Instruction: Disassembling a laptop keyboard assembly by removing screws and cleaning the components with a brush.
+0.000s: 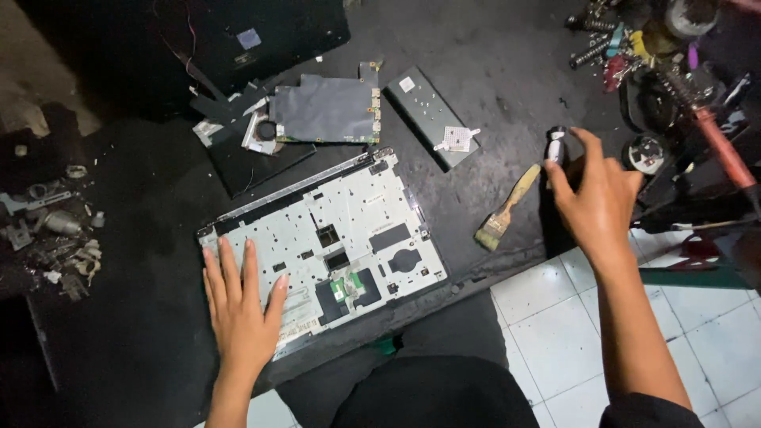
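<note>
- The left hand [238,305] lies flat and open, palm down, fingers spread, on the near-left corner of a pale laptop chassis [333,238]; it presses on the panel and grips nothing.
- The laptop chassis sits at the middle of the dark work surface [143,333], turned at an angle, its inner metal side up — pale grey with many small cut-outs, a few dark openings and a small green part near its near edge.
- The right hand [596,198] is raised on the right side, fingers partly curled and loosely open, with the fingertips at a small dark cylindrical tool [556,147] with a silver band. Whether the fingers have actually closed on it I cannot tell; they touch or almost touch its top.
- Just left of the right hand a paintbrush [507,208] with a wooden handle lies on the surface, bristles pointing near and left.
- Farther away, behind the chassis, lies a circuit board [325,109] covered by a dark sheet, and to its right a long dark rectangular cover [424,111] with a small white patch on it.
- At the far left a dark laptop lid [277,32] rests flat, with thin wires running near it.
- On the left edge, small metal parts [55,230] are scattered — screws and brackets, too small to tell apart.
- The far-right corner holds a cluster of tools [658,55] with a red handle among them.
- Near and right, white floor tiles [555,333] show below the surface's edge.
</note>
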